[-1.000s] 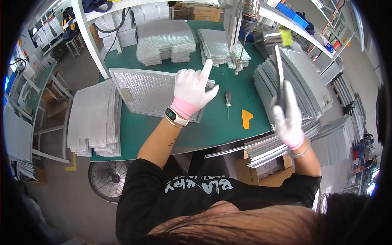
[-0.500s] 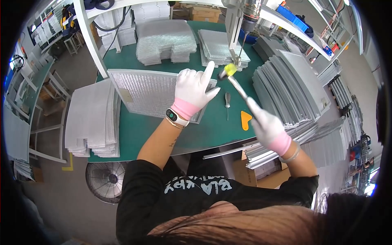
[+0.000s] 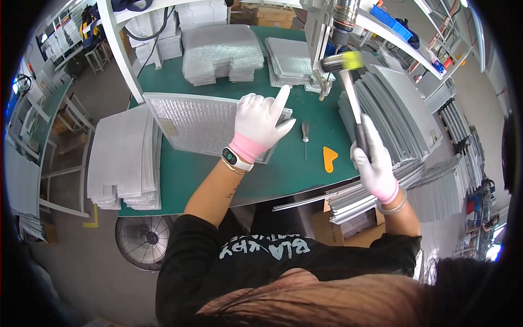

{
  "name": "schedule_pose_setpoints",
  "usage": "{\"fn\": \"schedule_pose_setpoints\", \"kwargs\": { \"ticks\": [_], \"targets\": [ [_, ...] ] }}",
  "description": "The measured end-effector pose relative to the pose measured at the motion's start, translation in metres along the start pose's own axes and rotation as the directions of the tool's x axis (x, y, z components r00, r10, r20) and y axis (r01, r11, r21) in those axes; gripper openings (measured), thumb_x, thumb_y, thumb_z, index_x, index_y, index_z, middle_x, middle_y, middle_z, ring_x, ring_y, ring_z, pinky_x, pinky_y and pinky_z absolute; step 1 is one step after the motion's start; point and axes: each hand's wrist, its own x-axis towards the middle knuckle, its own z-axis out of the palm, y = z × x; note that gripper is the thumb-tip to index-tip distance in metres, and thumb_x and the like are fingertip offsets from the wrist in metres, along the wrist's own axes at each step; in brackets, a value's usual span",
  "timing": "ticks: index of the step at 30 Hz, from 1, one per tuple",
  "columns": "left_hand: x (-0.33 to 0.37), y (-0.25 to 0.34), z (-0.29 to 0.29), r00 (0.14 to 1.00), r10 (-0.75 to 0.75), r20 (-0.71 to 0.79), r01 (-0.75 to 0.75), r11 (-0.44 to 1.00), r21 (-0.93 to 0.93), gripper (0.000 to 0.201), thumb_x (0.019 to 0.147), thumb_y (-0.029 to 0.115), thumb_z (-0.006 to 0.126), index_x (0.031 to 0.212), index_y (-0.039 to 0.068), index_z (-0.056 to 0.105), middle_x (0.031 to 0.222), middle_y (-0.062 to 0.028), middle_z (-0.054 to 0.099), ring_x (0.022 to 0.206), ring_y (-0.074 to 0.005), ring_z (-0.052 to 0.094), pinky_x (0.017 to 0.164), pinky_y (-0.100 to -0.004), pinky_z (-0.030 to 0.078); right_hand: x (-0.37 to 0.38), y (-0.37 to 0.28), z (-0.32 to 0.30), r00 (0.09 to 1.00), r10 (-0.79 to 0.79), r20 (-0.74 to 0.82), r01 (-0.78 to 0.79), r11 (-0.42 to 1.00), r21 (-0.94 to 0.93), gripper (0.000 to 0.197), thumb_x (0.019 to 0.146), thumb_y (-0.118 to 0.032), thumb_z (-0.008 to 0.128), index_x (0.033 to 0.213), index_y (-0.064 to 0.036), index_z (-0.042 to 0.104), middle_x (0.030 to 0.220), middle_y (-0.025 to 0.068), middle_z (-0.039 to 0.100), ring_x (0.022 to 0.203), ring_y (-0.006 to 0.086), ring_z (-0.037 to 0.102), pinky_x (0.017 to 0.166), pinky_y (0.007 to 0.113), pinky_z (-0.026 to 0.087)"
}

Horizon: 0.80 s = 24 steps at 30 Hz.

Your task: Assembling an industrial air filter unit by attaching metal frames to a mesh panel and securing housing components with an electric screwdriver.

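Note:
My left hand [image 3: 256,124], in a white glove with a pink cuff, grips the right end of a silvery mesh panel [image 3: 199,121] with a thin metal frame. The panel stands tilted on its long edge. My index finger and thumb stick out while the other fingers curl over the frame. In my right hand [image 3: 377,166], also gloved, is a mallet [image 3: 353,98], held by its dark grip. Its black-and-yellow head is raised and blurred. Between the hands lie a screwdriver [image 3: 305,132] and a flat orange scraper-like piece [image 3: 329,159].
On the green table [image 3: 245,182] stand a left stack of mesh sheets [image 3: 122,152], a back stack [image 3: 220,52] and a smaller pile [image 3: 286,60]. Framed panels [image 3: 387,120] lean at the right. A drill-like tool [image 3: 343,24] hangs near the mallet head. Metal strips [image 3: 354,204] jut past the front edge.
My right hand has lifted the mallet up and to the right, away from the panel's end. My left hand and the panel have hardly moved.

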Motion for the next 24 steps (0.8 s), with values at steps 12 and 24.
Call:
{"fn": "schedule_pose_setpoints", "kwargs": {
  "ticks": [12, 24],
  "targets": [
    [-0.002, 0.011, -0.007, 0.999, 0.017, -0.044, -0.020, 0.997, -0.072, 0.054, 0.070, 0.037, 0.077, 0.115, 0.008, 0.067, 0.069, -0.0042, 0.055, 0.067, -0.0255, 0.054, 0.072, -0.0429, 0.043, -0.050, 0.142, 0.125, 0.907, 0.350, 0.232, -0.354, 0.935, -0.030, 0.065, 0.092, -0.013, 0.057, 0.152, -0.0109, 0.033, 0.100, 0.0152, 0.061, 0.089, 0.0245, 0.060, 0.085, 0.038, 0.050],
    [-0.003, 0.034, -0.017, 0.998, -0.047, -0.048, 0.047, 0.999, -0.002, 0.031, 0.072, 0.026, 0.073, 0.057, 0.011, 0.051, 0.057, -0.0036, 0.047, 0.056, -0.0235, 0.049, 0.060, -0.0404, 0.036, 0.232, -0.037, -0.021, 0.789, -0.363, -0.496, 0.449, 0.891, 0.062, 0.052, 0.093, -0.016, 0.062, 0.139, -0.0001, 0.043, 0.119, 0.0144, 0.061, 0.104, 0.0206, 0.061, 0.088, 0.032, 0.051]
  ]
}}
